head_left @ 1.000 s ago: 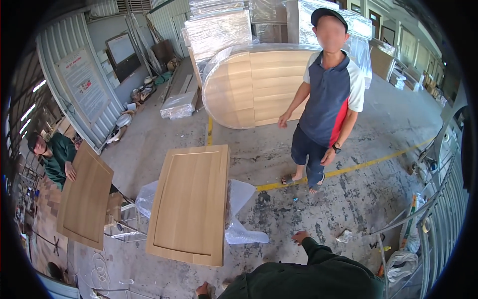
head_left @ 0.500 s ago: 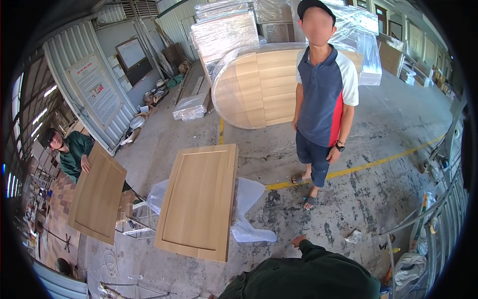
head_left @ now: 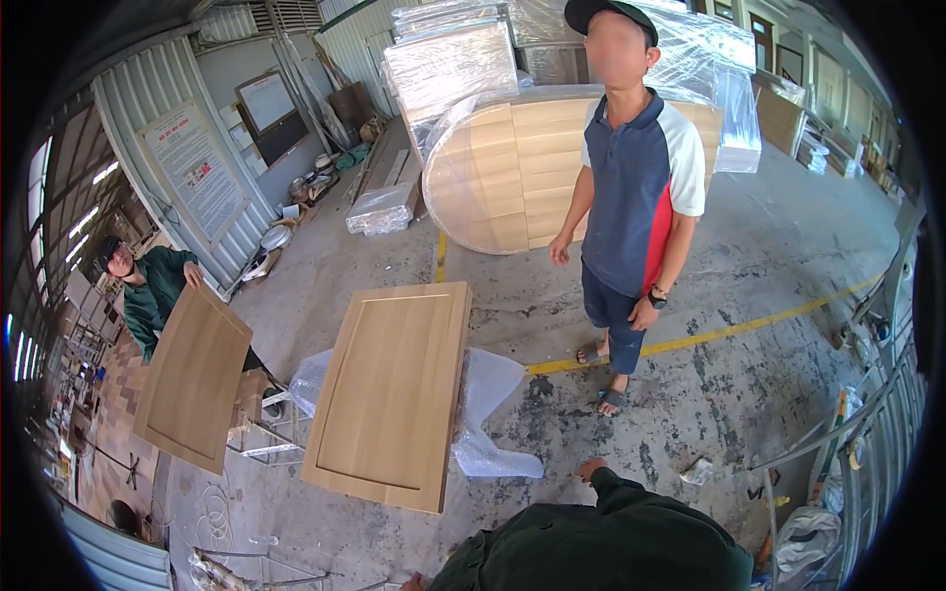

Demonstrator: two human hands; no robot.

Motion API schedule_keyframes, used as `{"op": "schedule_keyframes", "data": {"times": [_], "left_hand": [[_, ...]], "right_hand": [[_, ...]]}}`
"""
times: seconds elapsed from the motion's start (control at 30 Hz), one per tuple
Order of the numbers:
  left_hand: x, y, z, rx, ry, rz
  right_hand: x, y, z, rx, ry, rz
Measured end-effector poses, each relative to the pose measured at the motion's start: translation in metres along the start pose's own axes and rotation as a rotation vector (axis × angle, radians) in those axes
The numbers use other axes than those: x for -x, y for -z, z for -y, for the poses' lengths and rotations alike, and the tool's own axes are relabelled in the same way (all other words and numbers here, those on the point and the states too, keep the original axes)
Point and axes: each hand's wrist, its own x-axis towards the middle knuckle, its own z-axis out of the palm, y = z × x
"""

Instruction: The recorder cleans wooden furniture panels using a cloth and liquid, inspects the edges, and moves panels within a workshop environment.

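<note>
My right hand (head_left: 591, 469) reaches forward from a dark green sleeve, low over the floor. It looks empty, with its fingers loosely stretched out. Just a small part of my left hand (head_left: 415, 583) shows at the lower edge, its fingers hidden. The nearest large thing is a pale wooden panel (head_left: 384, 389) with a raised frame, lying flat on a support. Bubble wrap (head_left: 490, 419) sticks out from under its right side and from its left. At the left, a co-worker in green (head_left: 158, 286) holds a second framed wooden panel (head_left: 197, 384), tilted.
Another person (head_left: 631, 197) in a blue, white and red shirt stands ahead. Behind stands a rounded wooden panel (head_left: 483, 187) in clear film, with wrapped stacks (head_left: 448, 69). A yellow line (head_left: 709, 335) crosses the floor. A metal frame (head_left: 261, 566) lies low left; sacks (head_left: 808, 532) lie at right.
The co-worker at left has straightened up, a hand now at the panel's top edge. The standing person's arm has lifted away from the side. A bit of my left hand has come into view.
</note>
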Motion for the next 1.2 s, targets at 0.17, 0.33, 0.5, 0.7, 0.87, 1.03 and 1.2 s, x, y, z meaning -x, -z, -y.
{"op": "schedule_keyframes", "data": {"times": [0.17,0.33,0.5,0.7,0.87,1.03,1.2], "left_hand": [[0.014,-0.003,-0.008,0.007,0.033,0.035],[0.029,-0.008,-0.009,0.006,0.075,0.072],[0.039,-0.009,-0.011,0.000,0.116,0.107],[0.038,-0.011,-0.018,0.000,0.154,0.150],[0.044,-0.012,-0.023,-0.007,0.195,0.188],[0.033,-0.003,-0.034,-0.019,0.220,0.223],[0.022,-0.002,-0.037,-0.026,0.236,0.257]], "right_hand": [[-0.008,-0.006,-0.016,-0.013,-0.101,-0.020],[-0.001,-0.008,-0.021,0.545,0.216,0.016],[0.004,-0.008,-0.011,0.313,0.021,0.082],[-0.002,-0.010,-0.018,0.353,0.021,0.081],[0.003,-0.008,-0.012,0.250,-0.002,0.108],[-0.004,-0.017,-0.020,0.153,0.088,-0.014],[-0.014,-0.022,-0.043,0.165,0.159,-0.032]]}}
